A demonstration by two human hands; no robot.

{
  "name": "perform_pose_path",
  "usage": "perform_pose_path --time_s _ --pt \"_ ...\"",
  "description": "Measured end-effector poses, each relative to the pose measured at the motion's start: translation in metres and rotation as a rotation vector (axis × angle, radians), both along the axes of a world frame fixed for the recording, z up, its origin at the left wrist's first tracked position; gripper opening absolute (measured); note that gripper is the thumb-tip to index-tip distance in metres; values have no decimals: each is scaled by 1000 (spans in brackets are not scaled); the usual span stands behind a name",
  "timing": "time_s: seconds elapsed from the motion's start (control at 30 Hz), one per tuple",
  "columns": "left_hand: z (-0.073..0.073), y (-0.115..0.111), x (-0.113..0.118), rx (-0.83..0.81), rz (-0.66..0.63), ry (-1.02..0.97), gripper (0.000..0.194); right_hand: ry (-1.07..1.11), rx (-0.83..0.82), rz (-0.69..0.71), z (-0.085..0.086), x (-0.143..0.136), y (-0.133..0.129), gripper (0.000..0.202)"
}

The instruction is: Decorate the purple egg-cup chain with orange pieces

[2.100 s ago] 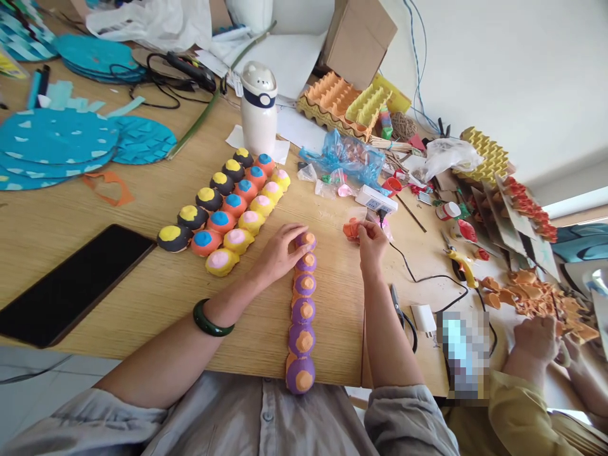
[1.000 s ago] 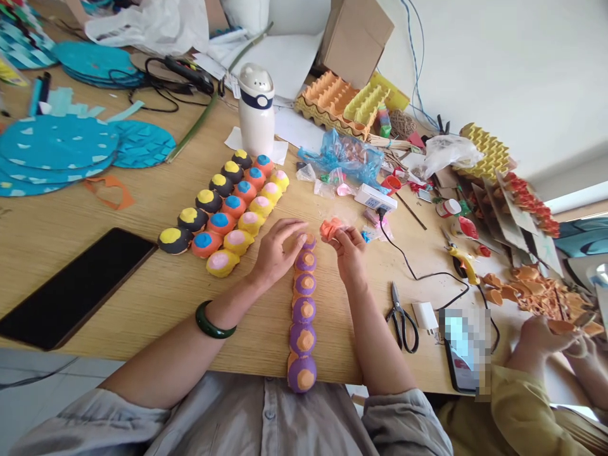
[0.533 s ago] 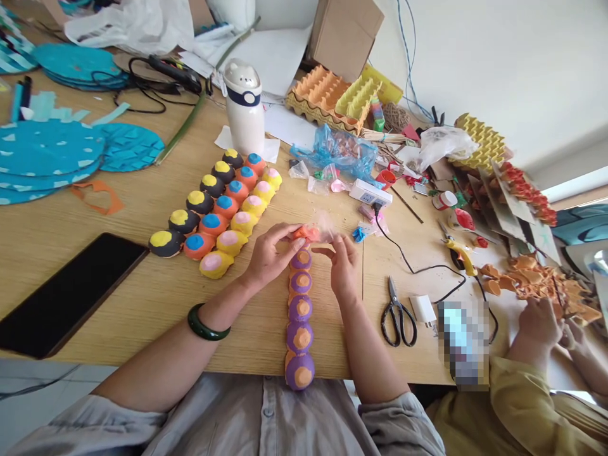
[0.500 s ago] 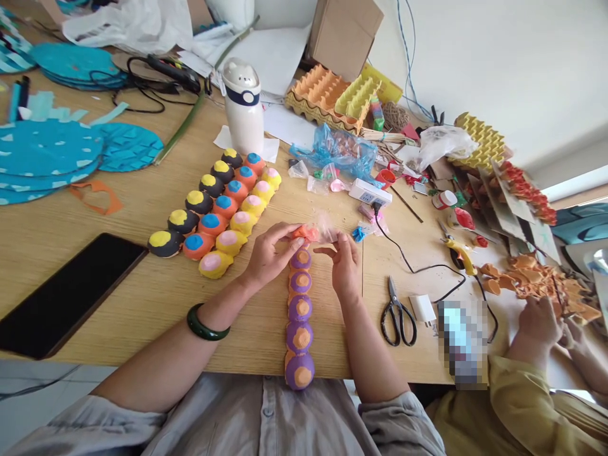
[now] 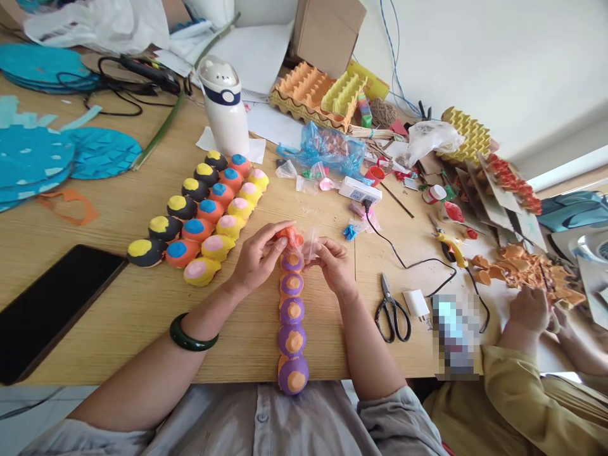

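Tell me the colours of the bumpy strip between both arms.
The strip is purple and orange; head view.

Grey it is, a soft grey shirt (image 5: 223,418), loose and wrinkled, filling the strip just off the bench's near edge (image 5: 237,375)! Straight down the front runs the placket (image 5: 258,437), a neat upright band, and there's a single round button (image 5: 262,418) on it, grey as well, very discreet. Over to the left sleeve (image 5: 102,438): bunched up around the elbow, plenty of creases. The right sleeve (image 5: 396,415) matches it, gathered in thick folds, forearm bare beyond. And what a flash of colour near the left wrist: a dark green bangle (image 5: 189,342), chunky, rounded, smooth, its glossy surface catching the light!
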State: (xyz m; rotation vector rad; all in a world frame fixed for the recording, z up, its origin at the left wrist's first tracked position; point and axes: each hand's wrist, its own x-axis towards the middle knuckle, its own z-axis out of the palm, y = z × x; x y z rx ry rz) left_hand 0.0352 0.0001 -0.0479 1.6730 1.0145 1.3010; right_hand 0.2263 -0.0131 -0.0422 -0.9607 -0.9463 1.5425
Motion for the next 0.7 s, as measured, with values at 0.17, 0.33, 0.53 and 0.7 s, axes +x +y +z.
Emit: perform_pose_path --time_s 0.17,0.33,0.53,0.7 --pt "0 1 -3 95 -7 65 35 -51 38 -41 -3 -1 0 33" --pt "-3 -1 -1 95 40 18 42 -96 68 -116 -6 -4 0 35" --pt "-5 0 4 -57 66 -134 47 -77 97 -154 -11 -8 1 35" --pt "-5 2 3 -123 97 -163 45 -166 107 -206 -10 -10 1 37"
